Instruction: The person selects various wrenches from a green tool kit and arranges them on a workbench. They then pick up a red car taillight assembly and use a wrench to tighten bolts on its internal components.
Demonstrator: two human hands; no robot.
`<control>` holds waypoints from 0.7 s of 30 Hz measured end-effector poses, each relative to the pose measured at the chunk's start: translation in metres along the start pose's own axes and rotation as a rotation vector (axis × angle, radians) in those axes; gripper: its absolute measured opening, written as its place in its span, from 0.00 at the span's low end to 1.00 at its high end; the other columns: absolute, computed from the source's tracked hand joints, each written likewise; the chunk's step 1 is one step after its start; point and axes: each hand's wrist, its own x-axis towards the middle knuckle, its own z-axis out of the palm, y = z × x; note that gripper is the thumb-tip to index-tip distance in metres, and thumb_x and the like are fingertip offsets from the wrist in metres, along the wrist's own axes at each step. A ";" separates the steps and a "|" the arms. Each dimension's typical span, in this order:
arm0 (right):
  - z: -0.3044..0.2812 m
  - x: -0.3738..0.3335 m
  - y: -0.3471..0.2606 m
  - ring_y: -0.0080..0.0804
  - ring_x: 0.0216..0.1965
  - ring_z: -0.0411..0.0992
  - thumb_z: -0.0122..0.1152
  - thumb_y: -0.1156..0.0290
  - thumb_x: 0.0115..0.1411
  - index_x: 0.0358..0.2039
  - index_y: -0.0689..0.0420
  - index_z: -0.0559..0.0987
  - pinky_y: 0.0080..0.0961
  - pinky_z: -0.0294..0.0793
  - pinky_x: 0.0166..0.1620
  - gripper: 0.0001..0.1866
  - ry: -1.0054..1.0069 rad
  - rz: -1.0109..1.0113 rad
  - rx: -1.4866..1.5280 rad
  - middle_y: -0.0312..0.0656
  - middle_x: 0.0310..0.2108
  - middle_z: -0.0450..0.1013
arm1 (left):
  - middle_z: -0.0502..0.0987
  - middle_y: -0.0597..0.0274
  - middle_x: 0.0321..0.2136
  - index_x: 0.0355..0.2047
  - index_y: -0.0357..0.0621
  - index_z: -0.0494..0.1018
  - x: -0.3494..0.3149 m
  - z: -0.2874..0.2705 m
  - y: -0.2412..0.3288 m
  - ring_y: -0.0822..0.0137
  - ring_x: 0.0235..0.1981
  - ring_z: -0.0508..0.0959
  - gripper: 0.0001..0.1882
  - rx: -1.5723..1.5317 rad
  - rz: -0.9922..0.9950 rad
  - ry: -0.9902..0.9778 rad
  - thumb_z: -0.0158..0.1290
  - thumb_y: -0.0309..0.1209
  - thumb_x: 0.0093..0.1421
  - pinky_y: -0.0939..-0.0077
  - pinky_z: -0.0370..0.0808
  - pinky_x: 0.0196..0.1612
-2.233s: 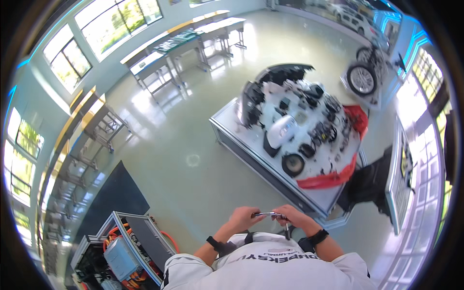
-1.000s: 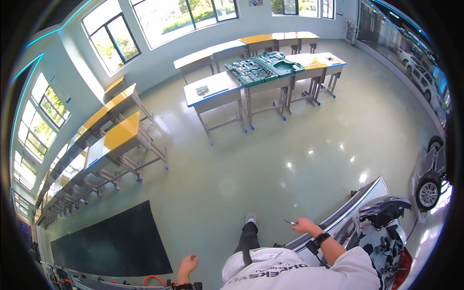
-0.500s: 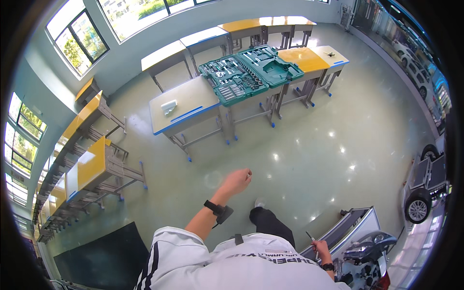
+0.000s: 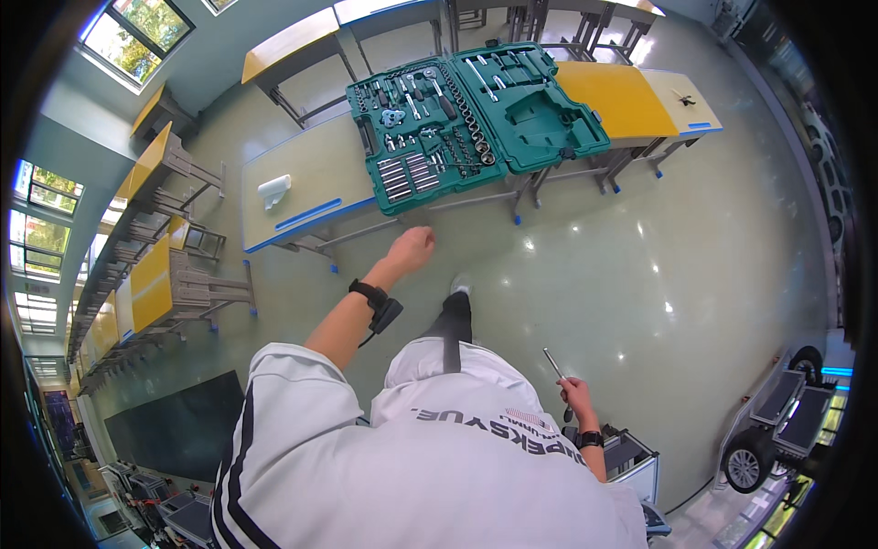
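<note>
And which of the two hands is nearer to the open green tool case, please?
The left hand: it is extended toward the green tool case, while the right hand is farther back, gripping a slim metal tool.

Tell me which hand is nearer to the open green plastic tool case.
Left. The left hand appears just below the near edge of the tool case; the right hand, gripping a slim silver metal tool, is farther back, to the right.

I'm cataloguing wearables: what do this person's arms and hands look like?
The left hand and right hand are ungloved. The short white left sleeve is black-striped. The left wrist wears a black wristband with a boxy black device and thin cable; a black strap circles the right wrist.
</note>
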 end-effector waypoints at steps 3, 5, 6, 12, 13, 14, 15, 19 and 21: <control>-0.039 0.045 -0.027 0.18 0.13 0.59 0.56 0.64 0.57 0.28 0.64 0.78 0.19 0.53 0.16 0.13 0.113 0.060 0.025 0.31 0.12 0.64 | 0.73 0.53 0.37 0.37 0.41 0.71 0.099 0.009 -0.016 0.53 0.44 0.71 0.10 0.134 0.094 0.195 0.47 0.29 0.55 0.60 0.68 0.45; -0.059 0.063 -0.030 0.19 0.12 0.59 0.55 0.65 0.57 0.30 0.63 0.78 0.19 0.55 0.16 0.12 0.208 0.106 0.037 0.34 0.12 0.64 | 0.72 0.55 0.36 0.37 0.42 0.70 0.154 0.011 -0.018 0.55 0.45 0.69 0.09 0.242 0.160 0.302 0.48 0.30 0.55 0.60 0.67 0.46; -0.069 0.067 -0.029 0.19 0.12 0.59 0.55 0.65 0.57 0.30 0.63 0.77 0.18 0.55 0.17 0.12 0.258 0.132 0.040 0.34 0.12 0.64 | 0.71 0.56 0.36 0.37 0.42 0.70 0.180 0.006 -0.015 0.56 0.45 0.69 0.09 0.300 0.200 0.339 0.49 0.30 0.55 0.61 0.66 0.47; -0.093 0.042 -0.048 0.25 0.14 0.64 0.56 0.65 0.55 0.30 0.66 0.78 0.24 0.62 0.20 0.14 0.404 0.393 0.094 0.39 0.14 0.68 | 0.71 0.59 0.33 0.36 0.44 0.70 0.257 0.003 -0.031 0.61 0.41 0.69 0.10 0.553 0.339 0.113 0.52 0.33 0.55 0.65 0.65 0.42; -0.100 0.044 -0.017 0.26 0.15 0.65 0.56 0.64 0.54 0.30 0.66 0.79 0.25 0.63 0.20 0.15 0.391 0.446 0.146 0.40 0.15 0.69 | 0.71 0.59 0.32 0.35 0.44 0.70 0.260 0.004 -0.037 0.61 0.40 0.69 0.09 0.522 0.347 0.077 0.51 0.33 0.55 0.65 0.65 0.42; -0.091 0.050 -0.023 0.26 0.15 0.65 0.56 0.64 0.54 0.30 0.66 0.79 0.25 0.63 0.20 0.15 0.381 0.473 0.161 0.40 0.15 0.69 | 0.71 0.59 0.32 0.34 0.44 0.70 0.266 -0.001 -0.042 0.61 0.39 0.69 0.08 0.507 0.356 0.046 0.51 0.32 0.55 0.66 0.65 0.41; -0.094 0.056 -0.030 0.26 0.15 0.65 0.56 0.64 0.54 0.30 0.66 0.79 0.25 0.63 0.20 0.15 0.371 0.495 0.151 0.40 0.14 0.69 | 0.71 0.59 0.31 0.34 0.44 0.69 0.269 -0.002 -0.044 0.61 0.39 0.70 0.07 0.504 0.374 0.026 0.50 0.31 0.55 0.66 0.65 0.41; -0.112 0.101 -0.078 0.26 0.15 0.65 0.56 0.64 0.54 0.30 0.66 0.79 0.25 0.63 0.20 0.15 0.331 0.487 0.041 0.40 0.14 0.69 | 0.70 0.56 0.30 0.31 0.43 0.67 0.275 0.000 -0.052 0.57 0.37 0.70 0.04 0.442 0.347 -0.072 0.48 0.28 0.55 0.66 0.65 0.40; -0.135 0.133 -0.104 0.26 0.14 0.65 0.56 0.64 0.54 0.29 0.66 0.79 0.25 0.63 0.20 0.15 0.288 0.436 -0.040 0.40 0.14 0.69 | 0.70 0.55 0.28 0.31 0.43 0.67 0.265 -0.009 -0.043 0.57 0.36 0.70 0.05 0.298 0.248 -0.072 0.47 0.25 0.52 0.67 0.66 0.39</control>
